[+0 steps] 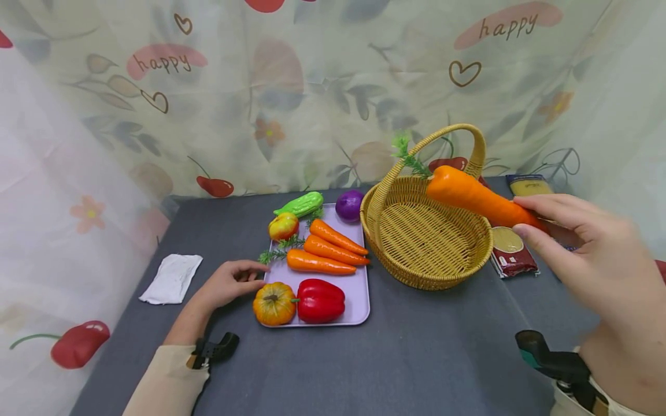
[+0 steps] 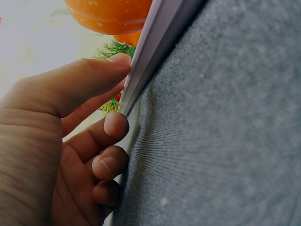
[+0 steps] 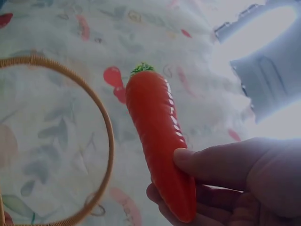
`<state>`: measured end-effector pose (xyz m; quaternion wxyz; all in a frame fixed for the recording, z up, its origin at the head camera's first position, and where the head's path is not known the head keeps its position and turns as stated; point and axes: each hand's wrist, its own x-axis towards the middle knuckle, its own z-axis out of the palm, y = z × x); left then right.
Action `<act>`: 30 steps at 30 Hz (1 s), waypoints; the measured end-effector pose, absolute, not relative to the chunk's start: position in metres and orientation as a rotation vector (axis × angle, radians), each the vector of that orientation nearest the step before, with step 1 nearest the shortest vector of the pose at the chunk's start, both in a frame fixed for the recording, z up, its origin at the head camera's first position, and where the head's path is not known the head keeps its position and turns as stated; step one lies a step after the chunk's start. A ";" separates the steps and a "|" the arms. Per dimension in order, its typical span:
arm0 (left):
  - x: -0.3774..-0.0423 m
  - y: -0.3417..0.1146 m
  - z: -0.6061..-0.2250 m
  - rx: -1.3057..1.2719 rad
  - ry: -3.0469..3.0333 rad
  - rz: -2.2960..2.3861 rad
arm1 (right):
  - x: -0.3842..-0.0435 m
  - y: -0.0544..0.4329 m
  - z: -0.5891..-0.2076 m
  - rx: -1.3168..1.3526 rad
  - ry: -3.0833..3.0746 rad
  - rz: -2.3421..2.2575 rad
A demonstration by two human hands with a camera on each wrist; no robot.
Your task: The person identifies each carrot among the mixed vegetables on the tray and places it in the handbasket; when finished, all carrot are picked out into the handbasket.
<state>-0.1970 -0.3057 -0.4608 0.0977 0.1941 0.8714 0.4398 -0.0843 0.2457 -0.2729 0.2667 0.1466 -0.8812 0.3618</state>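
Observation:
My right hand (image 1: 588, 248) pinches the thin end of an orange toy carrot (image 3: 155, 127), its green leafy top (image 1: 408, 156) pointing up and left. The carrot is raised over the right side of a woven basket (image 1: 432, 283) with an arched handle. My left hand (image 1: 231, 283) rests at the left edge of a pale purple tray (image 1: 356, 309), thumb and index fingertips at its rim. In the tray lie several carrots (image 1: 333, 248), a red bell pepper (image 1: 321, 300) and a small orange pumpkin (image 1: 274, 303).
At the tray's far end are a red-yellow apple (image 1: 283, 226), a green vegetable (image 1: 302, 204) and a purple round one (image 1: 349, 205). A white packet (image 1: 171, 278) lies left on the grey table (image 1: 416, 358). Right of the basket are a dark red packet (image 1: 512, 254) and a yellow-blue one (image 1: 529, 185).

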 end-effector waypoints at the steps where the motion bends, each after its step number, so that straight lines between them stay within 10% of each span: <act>1: -0.197 -0.306 -0.461 0.571 2.581 1.299 | -0.086 0.250 -0.274 0.383 -2.364 0.991; 30: -0.198 -0.306 -0.461 0.547 2.585 1.278 | -0.160 0.291 -0.312 -0.016 -2.935 0.920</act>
